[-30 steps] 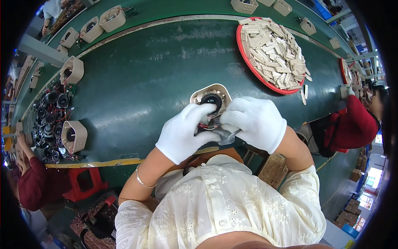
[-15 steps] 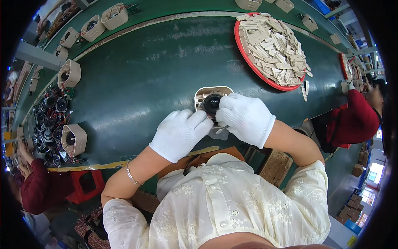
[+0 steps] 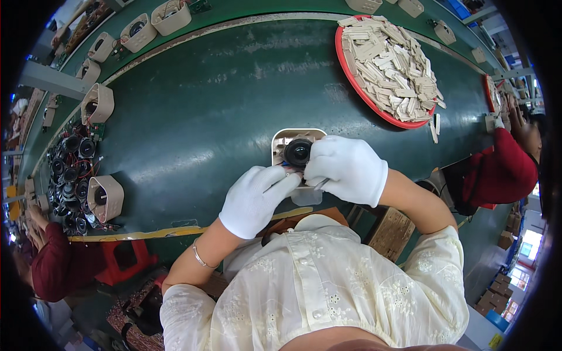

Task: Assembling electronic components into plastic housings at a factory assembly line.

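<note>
At the left of the green worktop (image 3: 193, 88) lies a heap of black speakers (image 3: 69, 169) with red wires among them. Just right of it, near the front edge, stands a beige case (image 3: 105, 199), its open side turned to the right, with a dark round part inside.

The person's left hand (image 3: 260, 198), in a white glove, comes in from the lower left. Its fingers are bent and close together at the near left part of the middle case (image 3: 282, 136); whether they pinch anything cannot be told.

That middle case lies on the worktop straight in front of the person, between the two hands, with its opening facing up. Its far edge runs from left to right; the hands cover much of the near end, so which way its long axis runs cannot be told. The black speaker (image 3: 297, 152) sits at the opening, round face upward, ahead of the left fingertips and touching the right hand (image 3: 345, 169). Wires (image 3: 285, 165) show beside its near left rim.

The right hand, also gloved, is curled at the speaker's right side, clamped on a thin grey piece (image 3: 321, 184) that slants toward the person. Farther right, a red basin (image 3: 349, 76) holds piled beige strips (image 3: 389, 70).
</note>
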Demonstrator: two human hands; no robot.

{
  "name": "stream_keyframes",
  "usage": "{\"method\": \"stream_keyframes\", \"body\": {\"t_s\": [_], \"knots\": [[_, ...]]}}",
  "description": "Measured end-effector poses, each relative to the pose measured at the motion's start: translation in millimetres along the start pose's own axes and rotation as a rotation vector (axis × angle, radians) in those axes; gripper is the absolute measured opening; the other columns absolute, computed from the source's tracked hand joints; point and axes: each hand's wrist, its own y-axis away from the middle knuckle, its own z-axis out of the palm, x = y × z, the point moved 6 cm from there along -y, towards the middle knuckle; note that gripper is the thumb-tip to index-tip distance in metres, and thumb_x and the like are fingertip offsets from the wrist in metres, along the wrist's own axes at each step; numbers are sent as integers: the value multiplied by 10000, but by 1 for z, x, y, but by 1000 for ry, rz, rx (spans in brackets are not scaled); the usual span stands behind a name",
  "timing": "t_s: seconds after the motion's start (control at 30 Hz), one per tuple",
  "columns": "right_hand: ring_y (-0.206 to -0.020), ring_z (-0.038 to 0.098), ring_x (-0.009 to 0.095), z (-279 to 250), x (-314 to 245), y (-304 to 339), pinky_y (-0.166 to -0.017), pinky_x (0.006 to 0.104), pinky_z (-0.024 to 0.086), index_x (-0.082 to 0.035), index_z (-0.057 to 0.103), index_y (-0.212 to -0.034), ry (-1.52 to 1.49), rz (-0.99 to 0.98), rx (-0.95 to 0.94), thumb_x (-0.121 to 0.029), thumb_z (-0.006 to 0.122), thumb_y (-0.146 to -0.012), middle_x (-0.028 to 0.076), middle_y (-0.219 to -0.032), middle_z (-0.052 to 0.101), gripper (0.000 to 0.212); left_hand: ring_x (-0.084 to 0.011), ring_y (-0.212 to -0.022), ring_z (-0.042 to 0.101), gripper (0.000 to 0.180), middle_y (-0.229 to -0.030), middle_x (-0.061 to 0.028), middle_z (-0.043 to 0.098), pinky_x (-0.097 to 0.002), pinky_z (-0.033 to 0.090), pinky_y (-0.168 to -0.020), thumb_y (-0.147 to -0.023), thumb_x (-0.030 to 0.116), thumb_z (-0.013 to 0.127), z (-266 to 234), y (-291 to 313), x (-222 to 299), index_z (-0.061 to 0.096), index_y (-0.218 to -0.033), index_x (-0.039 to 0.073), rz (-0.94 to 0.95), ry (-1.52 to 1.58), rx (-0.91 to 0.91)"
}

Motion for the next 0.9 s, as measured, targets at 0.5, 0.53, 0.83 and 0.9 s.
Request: {"method": "stream_keyframes", "body": {"t_s": [0.5, 0.53, 0.83, 0.9], "knots": [[-529, 490, 80, -9, -10, 8, -520, 255, 383, 30, 669, -1047, -930, 127, 572, -344, 533, -1060, 54, -727, 604, 398, -275, -836, 613, 312, -997, -78, 631, -375, 532, -688, -829, 62, 627, 6, -4, 6, 693, -1132, 91, -59, -25, 14], [-587, 550, 99, -5, -12, 5, -554, 267, 435, 28, 691, -1015, -841, 80, 620, -333, 526, -1064, 56, -757, 635, 400, -274, -818, 612, 292, -1003, -75, 638, -374, 532, -676, -825, 60, 634, 6, -3, 6, 709, -1104, 103, -17, -49, 64], [-609, 605, 172, 3, -8, 11, -604, 301, 496, 2, 686, -995, -826, -55, 618, -74, 528, -982, 106, -829, 667, 176, -279, -795, 638, 278, -925, -95, 660, -377, 534, -666, -743, 46, 752, 10, 5, 10, 692, -1014, 68, -12, -147, 176], [-623, 607, 140, -12, -11, 14, -601, 291, 494, 3, 687, -983, -659, -53, 750, -97, 558, -973, 100, -874, 682, 164, -272, -765, 637, 312, -872, -87, 657, -370, 528, -650, -758, 61, 784, 4, -2, 12, 671, -1048, 51, -12, -139, 149]]}}
